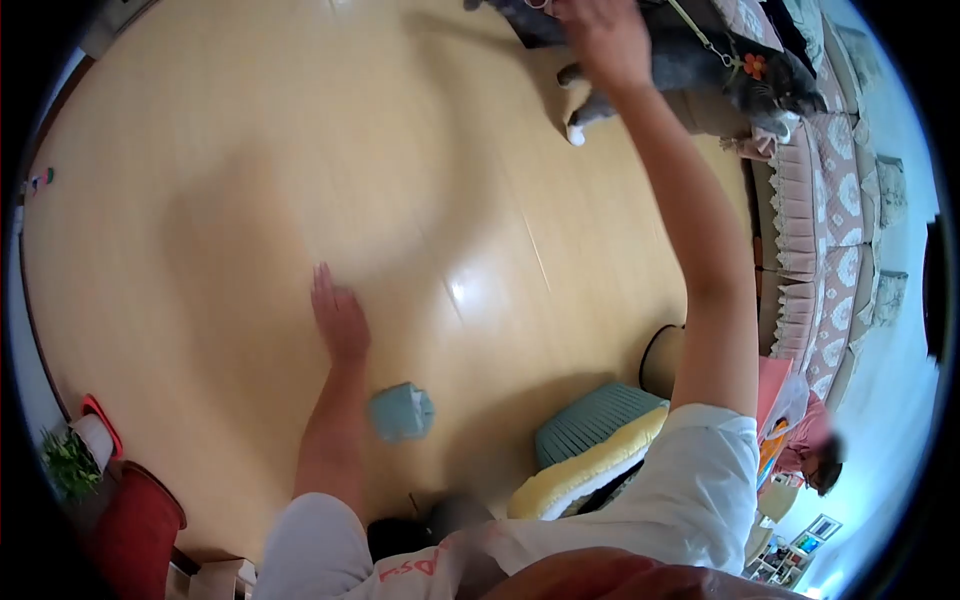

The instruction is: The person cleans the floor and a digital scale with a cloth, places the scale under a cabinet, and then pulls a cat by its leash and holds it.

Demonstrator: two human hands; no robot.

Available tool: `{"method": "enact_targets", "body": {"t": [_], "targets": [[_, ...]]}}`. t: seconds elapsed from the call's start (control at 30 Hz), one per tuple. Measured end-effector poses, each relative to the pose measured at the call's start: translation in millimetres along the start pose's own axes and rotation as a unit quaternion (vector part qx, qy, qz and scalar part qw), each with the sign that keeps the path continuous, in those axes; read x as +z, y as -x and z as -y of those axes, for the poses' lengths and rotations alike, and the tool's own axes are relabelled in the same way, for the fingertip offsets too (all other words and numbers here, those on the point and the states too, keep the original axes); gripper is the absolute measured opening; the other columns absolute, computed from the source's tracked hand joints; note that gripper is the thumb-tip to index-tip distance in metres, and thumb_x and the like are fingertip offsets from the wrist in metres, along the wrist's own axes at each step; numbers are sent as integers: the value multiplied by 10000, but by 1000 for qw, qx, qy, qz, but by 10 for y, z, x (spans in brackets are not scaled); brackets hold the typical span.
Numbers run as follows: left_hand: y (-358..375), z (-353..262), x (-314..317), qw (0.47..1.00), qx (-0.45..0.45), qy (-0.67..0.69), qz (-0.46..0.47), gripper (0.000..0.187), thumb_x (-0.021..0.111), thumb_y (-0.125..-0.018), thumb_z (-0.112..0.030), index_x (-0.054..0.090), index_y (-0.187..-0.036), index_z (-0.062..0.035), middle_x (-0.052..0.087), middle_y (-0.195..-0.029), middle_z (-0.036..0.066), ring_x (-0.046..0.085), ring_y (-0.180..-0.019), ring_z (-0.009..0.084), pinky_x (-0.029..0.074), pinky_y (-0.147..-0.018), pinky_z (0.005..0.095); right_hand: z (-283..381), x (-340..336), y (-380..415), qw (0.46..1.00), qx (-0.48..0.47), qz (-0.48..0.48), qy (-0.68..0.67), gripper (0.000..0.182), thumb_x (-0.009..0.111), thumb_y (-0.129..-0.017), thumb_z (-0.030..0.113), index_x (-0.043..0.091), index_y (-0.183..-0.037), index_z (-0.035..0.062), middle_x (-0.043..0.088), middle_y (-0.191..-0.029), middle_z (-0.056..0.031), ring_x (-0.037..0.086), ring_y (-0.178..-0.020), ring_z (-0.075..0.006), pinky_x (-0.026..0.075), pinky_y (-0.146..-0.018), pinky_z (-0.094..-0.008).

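Beside the sofa (838,190), a gray cat (690,68) is extending crosswise, mostly rightward of the nearer right hand (608,48), whose grip I cannot tell; the left hand (341,315) is hovering over the floor (200,100), fingers extended, holding nothing.

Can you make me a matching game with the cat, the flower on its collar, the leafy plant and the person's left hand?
Things:
1. Cat
2. Flower
3. Plant
4. Left hand

Colours and places:
A. Green
B. Out over the floor
C. Grey
D. Orange

Right pairs: 1-C, 2-D, 3-A, 4-B
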State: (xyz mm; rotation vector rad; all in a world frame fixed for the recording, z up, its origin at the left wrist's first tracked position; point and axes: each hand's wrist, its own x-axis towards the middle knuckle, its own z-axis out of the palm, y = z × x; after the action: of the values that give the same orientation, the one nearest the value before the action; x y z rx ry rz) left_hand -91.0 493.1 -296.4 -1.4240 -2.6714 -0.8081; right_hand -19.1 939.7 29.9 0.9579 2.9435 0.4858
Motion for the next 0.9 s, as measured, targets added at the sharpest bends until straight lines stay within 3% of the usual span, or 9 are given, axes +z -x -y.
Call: {"method": "enact_targets", "body": {"t": [0.07, 0.13, 0.17, 0.27, 0.33, 0.4, 0.43, 0.6, 0.9], "targets": [[33, 64, 82, 999, -33, -6, 32, 130, 464, -973, -67, 534, -1019, 33, 427, -1458, 259, 380, -1378, 415, 292, -1148, 543, -658, 598, -242, 927, -86, -349, 110, 287, 597, -899, 263, 644, -1116, 81, 629, -1152, -102, 581, -1117, -291, 437, -1004, -431], [-5, 51, 34, 999, -27, 7, 17, 150, 453, -982, -86, 531, -1036, 30, 418, -1471, 253, 382, -1381, 413, 295, -1145, 540, -1179, 1113, -73, 929, -109, -314, 164, 449, 578, -938, 352, 566, -1304, 93, 569, -1337, -85, 502, -1281, -260, 357, -1101, -438], [5, 26, 8, 1000, -20, 15, 16, 159, 448, -986, -96, 529, -1045, 28, 413, -1477, 251, 383, -1382, 412, 297, -1143, 539, -1407, 1456, 159, 960, -21, -157, 232, 536, 576, -937, 399, 529, -1368, 82, 559, -1364, -80, 446, -1349, -230, 282, -1151, -463], [48, 34, -8, 999, -19, 5, 24, 204, 417, -1008, -133, 530, -1075, 23, 406, -1491, 237, 381, -1388, 407, 302, -1137, 528, -1080, 1694, 113, 969, 10, -164, 185, 564, 534, -944, 476, 555, -1327, 63, 559, -1355, -93, 439, -1345, -228, 254, -1160, -475], [69, 33, 9, 1000, -20, 2, 22, 221, 404, -1017, -146, 534, -1084, 20, 399, -1501, 229, 377, -1393, 401, 303, -1135, 523, -670, 1632, 306, 981, -108, -106, 119, 405, 620, -898, 300, 603, -1209, 42, 570, -1318, -109, 486, -1276, -277, 307, -1129, -478], [64, 59, 28, 1000, -17, -3, 13, 231, 398, -1021, -152, 541, -1085, 18, 400, -1503, 225, 376, -1396, 396, 307, -1130, 520, -72, 1797, 729, 993, -75, -86, -3, 500, 695, -792, 234, 573, -1239, 46, 587, -1276, -92, 507, -1231, -305, 349, -1103, -489], [76, 59, 51, 1000, -14, -5, 8, 232, 399, -1020, -151, 545, -1081, 18, 404, -1500, 225, 376, -1397, 394, 311, -1127, 520, 242, 1887, 1068, 983, -25, -39, -179, 478, 686, -788, 193, 576, -1226, 39, 596, -1241, -105, 534, -1184, -323, 360, -1098, -479], [15, 3, -2, 1000, -15, 14, -10, 168, 448, -986, -101, 563, -1001, 19, 451, -1460, 230, 406, -1371, 403, 336, -1110, 528, 1591, 1760, 2742, 926, -62, 69, -365, 426, 645, -813, 126, 560, -1221, 41, 601, -1128, -148, 587, -1060, -347, 371, -1093, -469], [17, -34, 6, 1000, -23, 21, -3, 207, 419, -1011, -102, 541, -916, 37, 398, -1494, 223, 365, -1389, 407, 316, -1123, 534, 2983, 940, 4638, 819, 68, 252, -512, 540, 569, -959, 207, 413, -1435, 5, 409, -1497, -193, 312, -1435, -355, 254, -1185, -460]]}}
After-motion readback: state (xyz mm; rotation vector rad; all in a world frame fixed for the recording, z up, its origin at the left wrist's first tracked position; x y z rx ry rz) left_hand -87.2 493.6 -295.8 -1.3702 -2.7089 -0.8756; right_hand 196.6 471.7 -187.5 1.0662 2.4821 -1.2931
